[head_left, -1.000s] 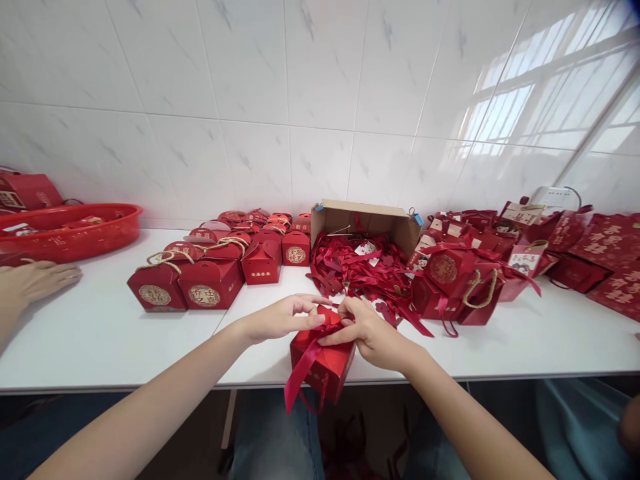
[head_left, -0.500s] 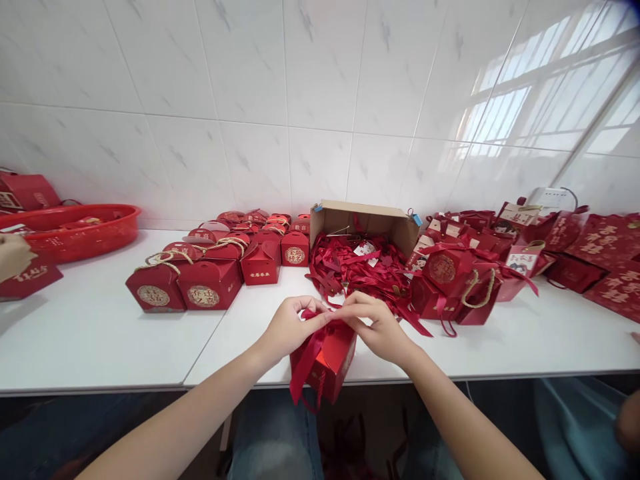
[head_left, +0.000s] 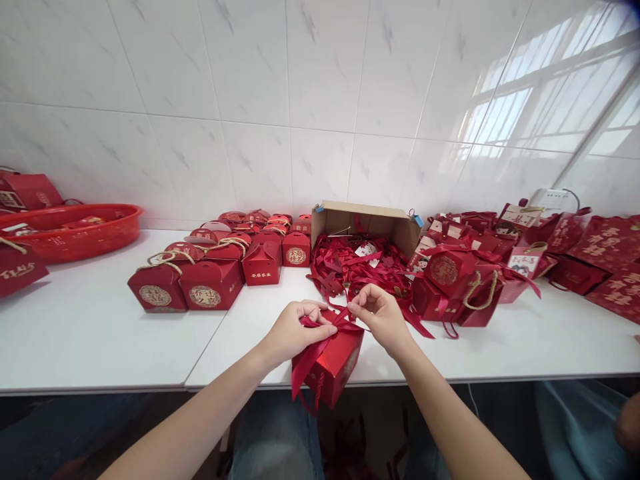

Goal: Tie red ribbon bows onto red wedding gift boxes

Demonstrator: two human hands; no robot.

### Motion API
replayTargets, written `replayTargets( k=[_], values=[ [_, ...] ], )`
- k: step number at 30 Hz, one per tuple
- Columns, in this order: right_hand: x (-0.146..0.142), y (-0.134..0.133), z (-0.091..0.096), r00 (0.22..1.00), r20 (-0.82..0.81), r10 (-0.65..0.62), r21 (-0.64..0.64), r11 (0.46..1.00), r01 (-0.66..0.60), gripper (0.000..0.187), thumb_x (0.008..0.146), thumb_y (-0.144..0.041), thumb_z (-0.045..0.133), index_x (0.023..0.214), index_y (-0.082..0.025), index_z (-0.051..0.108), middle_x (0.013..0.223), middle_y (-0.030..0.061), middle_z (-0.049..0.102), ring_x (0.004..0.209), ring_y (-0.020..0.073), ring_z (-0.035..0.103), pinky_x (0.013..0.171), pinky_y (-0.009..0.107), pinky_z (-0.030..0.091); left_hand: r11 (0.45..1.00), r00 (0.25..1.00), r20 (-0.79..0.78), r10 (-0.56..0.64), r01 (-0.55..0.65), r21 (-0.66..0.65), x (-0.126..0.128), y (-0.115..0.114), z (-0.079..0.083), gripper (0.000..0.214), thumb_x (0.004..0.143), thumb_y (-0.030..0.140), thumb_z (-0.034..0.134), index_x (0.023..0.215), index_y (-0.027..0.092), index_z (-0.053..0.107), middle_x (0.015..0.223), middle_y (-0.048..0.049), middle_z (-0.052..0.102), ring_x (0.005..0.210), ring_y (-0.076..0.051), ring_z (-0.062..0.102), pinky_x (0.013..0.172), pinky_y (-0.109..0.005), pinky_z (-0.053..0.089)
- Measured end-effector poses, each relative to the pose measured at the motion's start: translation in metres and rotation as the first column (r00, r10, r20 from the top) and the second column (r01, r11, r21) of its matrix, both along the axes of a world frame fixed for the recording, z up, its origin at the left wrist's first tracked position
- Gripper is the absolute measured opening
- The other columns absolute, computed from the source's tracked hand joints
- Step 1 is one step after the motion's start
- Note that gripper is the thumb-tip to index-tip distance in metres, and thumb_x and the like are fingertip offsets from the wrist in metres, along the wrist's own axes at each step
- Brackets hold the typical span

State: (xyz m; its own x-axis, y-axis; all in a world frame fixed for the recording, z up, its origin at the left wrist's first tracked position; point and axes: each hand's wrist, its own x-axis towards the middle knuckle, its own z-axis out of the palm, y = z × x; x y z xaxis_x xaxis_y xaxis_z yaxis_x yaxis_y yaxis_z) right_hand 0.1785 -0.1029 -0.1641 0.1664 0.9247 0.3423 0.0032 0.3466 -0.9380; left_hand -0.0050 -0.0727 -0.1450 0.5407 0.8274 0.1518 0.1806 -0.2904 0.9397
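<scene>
A glossy red gift box (head_left: 341, 363) sits at the table's front edge, partly jutting over it, with a gold round print on its right side. A dark red ribbon (head_left: 309, 362) crosses its top and is gathered into a bow, one tail hanging down the near side. My left hand (head_left: 299, 331) is closed on the ribbon at the left of the bow, thumb laid along it. My right hand (head_left: 383, 319) pinches the ribbon's right part, lifted a little above the box. A white tag (head_left: 358, 323) shows partly beneath my right fingers.
Behind the box, a cardboard carton (head_left: 367, 212) lies on its side, spilling red ribbons (head_left: 360, 267). Small red boxes (head_left: 213, 283) with twine handles stand to the left, near a red plastic basket (head_left: 100, 233). Ribboned boxes (head_left: 447, 277) and patterned red bags (head_left: 607, 247) crowd the right.
My right hand has drawn back from the left, exposing the bow and white tag. At the far left, another person's hand has left the view and the red box there has shifted.
</scene>
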Motion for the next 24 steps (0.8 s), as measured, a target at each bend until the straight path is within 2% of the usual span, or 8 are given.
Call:
replayTargets(
  k=[2,6,9,14,19,24],
  values=[
    [-0.001,-0.001,-0.001,1.0,0.004,-0.007,0.007,1.0,0.007,0.036,0.066,-0.038,0.075,0.065,-0.02,0.044,0.063,-0.0034,0.053,0.059,0.011,0.047,0.059,0.025,0.037,1.0,1.0,0.001,-0.001,0.001,-0.009,-0.001,0.0,0.001,0.05,0.064,0.027,0.073,0.05,0.024,0.026,0.072,-0.0084,0.073,0.116,-0.028,0.055,0.094,-0.038,0.041],
    [-0.002,-0.003,0.0,0.999,0.031,0.033,-0.009,0.999,-0.033,0.034,0.068,-0.041,0.074,0.068,-0.02,0.048,0.063,-0.0034,0.052,0.06,0.0116,0.048,0.059,0.026,0.039,0.998,0.999,0.01,0.036,-0.035,-0.045,-0.001,-0.001,0.005,0.038,0.066,0.035,0.073,0.049,0.021,0.042,0.089,-0.011,0.074,0.11,-0.028,0.06,0.091,-0.038,0.043],
    [-0.001,-0.004,0.001,0.997,0.034,0.069,-0.026,0.997,-0.068,0.035,0.068,-0.043,0.075,0.068,-0.02,0.048,0.062,-0.0039,0.051,0.059,0.0116,0.05,0.059,0.026,0.04,0.996,0.998,0.02,0.066,-0.064,-0.065,0.0,-0.003,0.006,0.042,0.067,0.039,0.073,0.047,0.021,0.041,0.088,-0.011,0.074,0.1,-0.028,0.064,0.087,-0.037,0.045],
    [-0.001,-0.004,0.004,0.999,0.045,0.024,0.018,1.0,-0.025,0.035,0.068,-0.041,0.074,0.068,-0.02,0.047,0.061,-0.0046,0.05,0.056,0.0108,0.047,0.056,0.025,0.038,0.997,0.997,-0.02,0.069,-0.07,-0.029,0.002,-0.003,0.001,0.031,0.066,0.038,0.075,0.052,0.019,0.055,0.089,-0.0113,0.074,0.106,-0.028,0.062,0.09,-0.037,0.044],
    [0.0,-0.005,0.006,0.996,0.071,-0.057,0.111,0.993,0.049,0.04,0.072,-0.035,0.071,0.063,-0.022,0.035,0.059,-0.0044,0.053,0.054,0.0111,0.045,0.055,0.025,0.038,0.998,0.998,-0.033,0.057,-0.058,-0.008,0.002,-0.005,-0.002,0.036,0.067,0.039,0.074,0.049,0.021,0.048,0.061,-0.0044,0.068,0.108,-0.028,0.06,0.092,-0.037,0.043],
    [-0.003,-0.006,0.001,0.984,0.101,-0.147,0.128,0.983,0.134,0.045,0.074,-0.037,0.07,0.062,-0.023,0.029,0.06,-0.0033,0.053,0.059,0.0123,0.047,0.06,0.027,0.039,0.999,0.999,-0.016,0.05,-0.05,0.005,0.002,-0.007,-0.004,0.036,0.066,0.036,0.073,0.049,0.022,0.045,0.061,-0.0036,0.067,0.111,-0.028,0.059,0.092,-0.038,0.044]
  ],
)
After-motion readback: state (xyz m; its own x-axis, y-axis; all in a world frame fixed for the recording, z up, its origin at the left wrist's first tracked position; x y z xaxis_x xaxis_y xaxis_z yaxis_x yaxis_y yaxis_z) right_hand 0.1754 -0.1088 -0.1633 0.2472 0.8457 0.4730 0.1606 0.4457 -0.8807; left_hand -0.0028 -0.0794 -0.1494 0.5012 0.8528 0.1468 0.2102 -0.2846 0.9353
